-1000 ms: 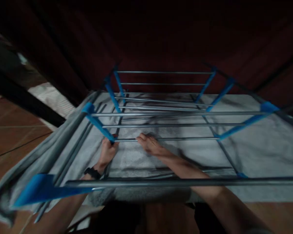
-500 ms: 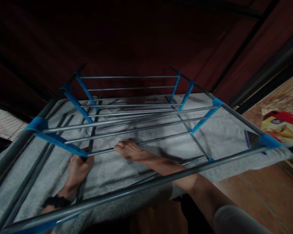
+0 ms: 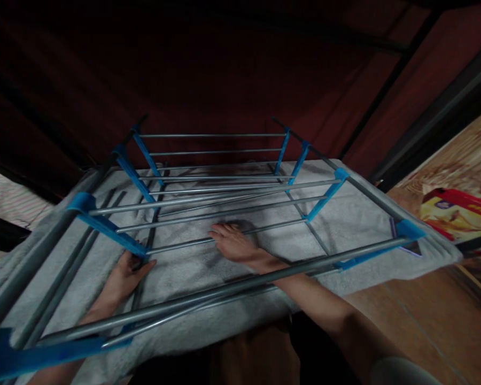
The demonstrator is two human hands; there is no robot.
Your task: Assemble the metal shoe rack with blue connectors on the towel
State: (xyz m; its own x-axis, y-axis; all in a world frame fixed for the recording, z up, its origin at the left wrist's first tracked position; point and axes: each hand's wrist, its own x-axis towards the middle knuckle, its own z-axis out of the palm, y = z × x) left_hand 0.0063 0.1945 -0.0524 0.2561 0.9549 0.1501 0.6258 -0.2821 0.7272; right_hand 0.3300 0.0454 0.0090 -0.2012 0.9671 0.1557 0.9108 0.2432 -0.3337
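Note:
A clothes-rack-like frame of grey metal tubes (image 3: 304,264) and blue plastic brackets stands over a grey towel-like cloth. My left hand (image 3: 122,278) is at the lower end of a blue bracket (image 3: 112,230) on the left, its fingers partly hidden behind that bracket and its thumb to the right of it. A thin metal rod (image 3: 180,246) runs from this bracket's end to the matching blue bracket (image 3: 326,195) on the right. My right hand (image 3: 236,243) is closed over the rod near its middle, reaching in past the thick front tube.
The grey cloth (image 3: 364,214) spreads beneath the frame. Loose dark tubes (image 3: 66,278) lie on its left side. A dark flat device (image 3: 411,247) sits by the right front bracket. A red and yellow box (image 3: 460,214) is at right, and a dark red wall (image 3: 208,80) rises behind.
My right hand has slid rightward along the rod. My left hand remains by the bracket end, its thumb more stretched out. The view has shifted slightly, showing more of the front left bracket.

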